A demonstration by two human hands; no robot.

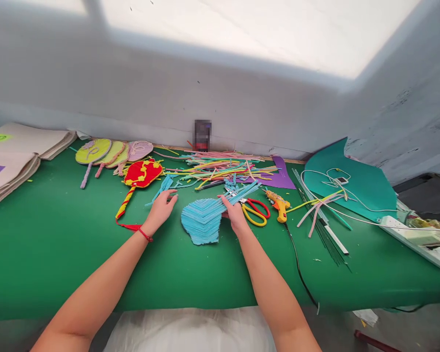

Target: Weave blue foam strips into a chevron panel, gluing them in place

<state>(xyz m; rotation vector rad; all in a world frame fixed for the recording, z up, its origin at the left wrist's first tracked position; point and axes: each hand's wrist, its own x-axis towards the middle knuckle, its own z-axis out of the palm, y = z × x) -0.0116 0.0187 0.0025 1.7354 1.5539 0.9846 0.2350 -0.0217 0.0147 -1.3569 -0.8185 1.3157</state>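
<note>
A light-blue piece of pipe cleaners laid side by side in a V pattern (201,222) is in front of me, its long loose ends sticking out to the upper right. My right hand (233,212) pinches it at the right edge, where those ends begin. To its left, my left hand (162,211) is off the piece with fingers stretched out and nothing visible in them. Short blue pipe cleaner pieces (165,187) lie just beyond that hand. Scissors with red and yellow handles (255,211) rest beside my right hand, their blades partly covered by blue strands.
A yellow glue gun (278,205) with a black cord lies to the right. Mixed pipe cleaners (220,165) are heaped at the back. Leftward are a red fan (143,174), several pastel fans (93,150) and cardboard sheets (11,168). A power strip (414,239) sits far right.
</note>
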